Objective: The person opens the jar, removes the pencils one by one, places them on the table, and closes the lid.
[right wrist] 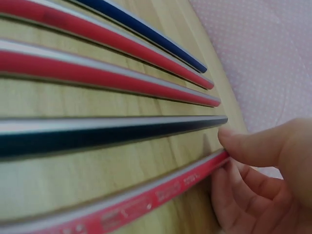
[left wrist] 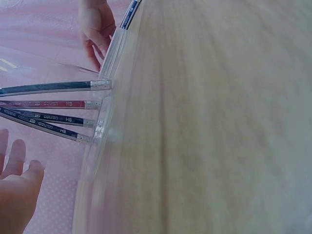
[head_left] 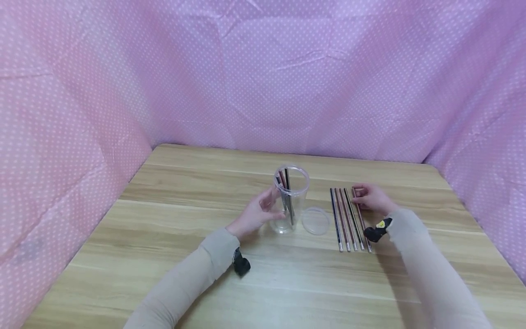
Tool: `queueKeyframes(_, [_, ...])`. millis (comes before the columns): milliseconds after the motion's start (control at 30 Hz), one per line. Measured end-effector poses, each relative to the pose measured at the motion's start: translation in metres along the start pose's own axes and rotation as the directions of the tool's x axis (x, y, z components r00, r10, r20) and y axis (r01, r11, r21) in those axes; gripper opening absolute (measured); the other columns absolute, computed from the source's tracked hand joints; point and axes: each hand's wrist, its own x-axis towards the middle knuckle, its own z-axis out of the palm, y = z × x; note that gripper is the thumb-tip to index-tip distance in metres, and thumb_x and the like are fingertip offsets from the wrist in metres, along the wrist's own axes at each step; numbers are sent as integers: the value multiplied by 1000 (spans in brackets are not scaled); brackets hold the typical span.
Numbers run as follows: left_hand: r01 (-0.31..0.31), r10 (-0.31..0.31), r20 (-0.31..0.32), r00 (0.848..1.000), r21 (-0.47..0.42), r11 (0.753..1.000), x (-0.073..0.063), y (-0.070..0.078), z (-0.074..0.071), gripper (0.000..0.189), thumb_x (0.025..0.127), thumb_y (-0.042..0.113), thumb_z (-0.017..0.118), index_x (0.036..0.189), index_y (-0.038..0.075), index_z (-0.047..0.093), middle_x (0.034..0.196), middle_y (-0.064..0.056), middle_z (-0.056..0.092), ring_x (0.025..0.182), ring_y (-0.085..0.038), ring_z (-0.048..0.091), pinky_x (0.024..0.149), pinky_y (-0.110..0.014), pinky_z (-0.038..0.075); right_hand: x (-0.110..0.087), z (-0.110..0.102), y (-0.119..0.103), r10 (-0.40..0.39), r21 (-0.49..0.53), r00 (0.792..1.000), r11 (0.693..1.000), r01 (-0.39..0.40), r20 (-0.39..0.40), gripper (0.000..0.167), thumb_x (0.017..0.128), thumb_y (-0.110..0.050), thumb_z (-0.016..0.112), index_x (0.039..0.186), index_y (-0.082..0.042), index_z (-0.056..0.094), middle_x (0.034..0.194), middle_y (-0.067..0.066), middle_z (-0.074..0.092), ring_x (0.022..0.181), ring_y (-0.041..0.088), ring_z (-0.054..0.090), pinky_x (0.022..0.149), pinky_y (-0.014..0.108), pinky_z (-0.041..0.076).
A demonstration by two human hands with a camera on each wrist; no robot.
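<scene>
Pink dotted cloth (head_left: 263,82) behind a wooden table (head_left: 230,297).
Head view: the left hand (head_left: 255,212) curls round the clear cup (head_left: 301,203), left of the pencil row (head_left: 347,217). Left wrist: four pencils (left wrist: 61,118) lean inside. Right wrist: the right hand (right wrist: 292,180) pinches the red pencil's (right wrist: 161,191) end between thumb and fingers.

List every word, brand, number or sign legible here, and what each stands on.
"HB": on the red pencil in the clear cup.
"HB": on the dark blue pencil next to it.
"HB": on the lowest blue pencil in the left wrist view.
Brand lettering before each "HB": possibly starting "deli", too blurred to be sure.
Print on the pinched pencil: too blurred.
Yellow sticker at the right wrist: too small.
</scene>
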Motion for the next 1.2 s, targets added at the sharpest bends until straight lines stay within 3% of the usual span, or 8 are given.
queueKeyframes(300, [-7,7,2,1000,40,999,-5,-5,1,83,79,6,73,149,13,29,150,-5,37,141,-22,31,118,-39,22,-2,8,-4,6,-94,1000,996,-4,21,50,88,4,58,131,17,37,104,26,56,84,15,60,73,27,58])
queueKeyframes(567, [-31,31,4,1000,9,999,-5,-7,1,85,79,3,72,150,14,26,151,-6,36,141,-22,29,119,-38,20,-3,11,-7,3,-114,1000,993,-2,10,49,88,4,57,131,17,36,103,28,56,84,20,61,71,30,58])
queueKeyframes(1000, [-40,40,3,999,9,999,-1,-4,1,86,78,3,72,149,15,27,150,-5,37,141,-21,30,119,-37,20,-6,3,-15,3,-165,1000,986,-2,4,49,94,-7,52,134,16,34,118,38,52,97,33,62,82,41,57])
queueKeyframes(1200, [-37,37,4,999,2,999,-2,-4,1,86,78,2,71,150,14,25,151,-5,35,142,-21,28,119,-38,20,-13,-2,-29,-30,-200,997,980,16,-65,48,97,-16,50,135,10,38,117,33,53,97,34,60,78,40,55])
